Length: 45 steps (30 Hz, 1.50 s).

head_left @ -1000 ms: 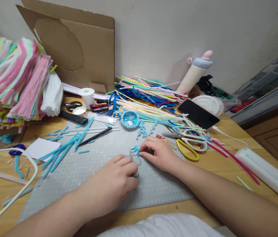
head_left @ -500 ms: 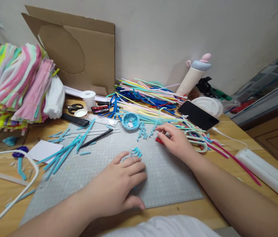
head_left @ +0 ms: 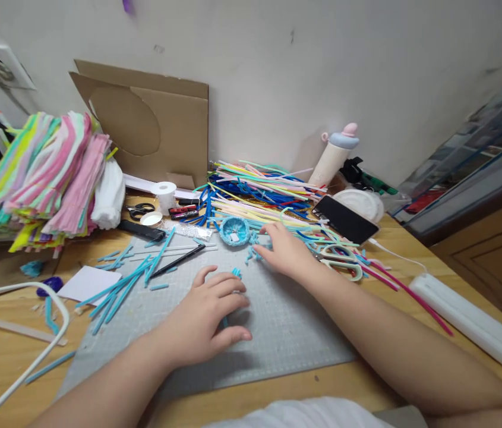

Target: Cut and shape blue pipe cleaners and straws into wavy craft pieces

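Note:
My left hand (head_left: 208, 309) lies palm down on the grey cutting mat (head_left: 277, 333), fingers spread flat over a small blue pipe-cleaner piece (head_left: 235, 273) that pokes out beyond the fingertips. My right hand (head_left: 284, 252) reaches to the far edge of the mat, fingers curled among short curly blue pipe-cleaner bits (head_left: 253, 252). Just beyond those bits sits a round blue woven disc (head_left: 234, 230). What the right fingers hold, if anything, is hidden.
A heap of coloured pipe cleaners (head_left: 259, 190), a phone (head_left: 344, 218), scissors (head_left: 342, 261), a bottle (head_left: 333, 156) and cardboard (head_left: 152, 128) stand behind. Loose blue sticks (head_left: 121, 282) and a pen (head_left: 177, 260) lie left on the mat. Bundled pipe cleaners (head_left: 50, 172) fill the far left.
My right hand left the small blue piece, went right toward the scissors, then came back left to the curly bits. My left hand flattened over the piece. The camera tilted up.

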Available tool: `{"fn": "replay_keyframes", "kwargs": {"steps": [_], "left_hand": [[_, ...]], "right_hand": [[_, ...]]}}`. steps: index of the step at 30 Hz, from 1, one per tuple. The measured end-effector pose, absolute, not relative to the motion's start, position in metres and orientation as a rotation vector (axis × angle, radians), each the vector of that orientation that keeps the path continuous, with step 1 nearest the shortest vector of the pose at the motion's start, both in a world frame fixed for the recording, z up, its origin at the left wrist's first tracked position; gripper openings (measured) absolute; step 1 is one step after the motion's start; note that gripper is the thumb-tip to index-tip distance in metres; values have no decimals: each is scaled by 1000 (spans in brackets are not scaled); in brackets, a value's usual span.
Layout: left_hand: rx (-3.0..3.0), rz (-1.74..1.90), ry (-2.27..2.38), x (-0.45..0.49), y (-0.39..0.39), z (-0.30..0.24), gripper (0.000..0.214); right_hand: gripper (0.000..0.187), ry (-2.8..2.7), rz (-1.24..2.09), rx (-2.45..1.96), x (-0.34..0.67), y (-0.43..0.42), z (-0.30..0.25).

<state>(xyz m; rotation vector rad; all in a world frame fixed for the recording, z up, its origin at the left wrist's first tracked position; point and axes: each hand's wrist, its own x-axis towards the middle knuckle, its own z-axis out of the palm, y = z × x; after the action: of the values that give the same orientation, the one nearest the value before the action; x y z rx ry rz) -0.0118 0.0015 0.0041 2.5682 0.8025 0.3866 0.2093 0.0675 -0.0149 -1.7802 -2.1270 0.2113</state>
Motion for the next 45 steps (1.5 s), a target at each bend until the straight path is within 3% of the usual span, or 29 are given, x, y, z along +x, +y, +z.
{"fn": "replay_keyframes", "kwargs": {"steps": [12,17,19,21,26,34,41,45], "left_hand": [[2483,661,1187,-18,9,0,24],[2128,716,1469,-30,18,-7,31],[2044,561,1465,-34,18,-6,45],[2022,407,1427,-36,16,-5,55],[2042,353,1351,-31,11,-9,35],[1942,390,1200,-6,0,-18,31],[1926,571,1363,-9,13,-27,34],[2003,593,1226,-5,24,-27,35]], "right_hand": [[25,-2047,260,-1947,181,82,-29],[8,-1998,348,-1778,195,82,-25],[15,-1951,392,-1704,205,81,-20],[20,-1888,462,-1642,216,80,-15],[19,-1696,787,-1482,239,69,-15],[21,-1508,1174,-1242,229,42,-28],[18,-1525,1090,-1272,221,36,-35],[19,-1617,930,-1316,221,37,-38]]}}
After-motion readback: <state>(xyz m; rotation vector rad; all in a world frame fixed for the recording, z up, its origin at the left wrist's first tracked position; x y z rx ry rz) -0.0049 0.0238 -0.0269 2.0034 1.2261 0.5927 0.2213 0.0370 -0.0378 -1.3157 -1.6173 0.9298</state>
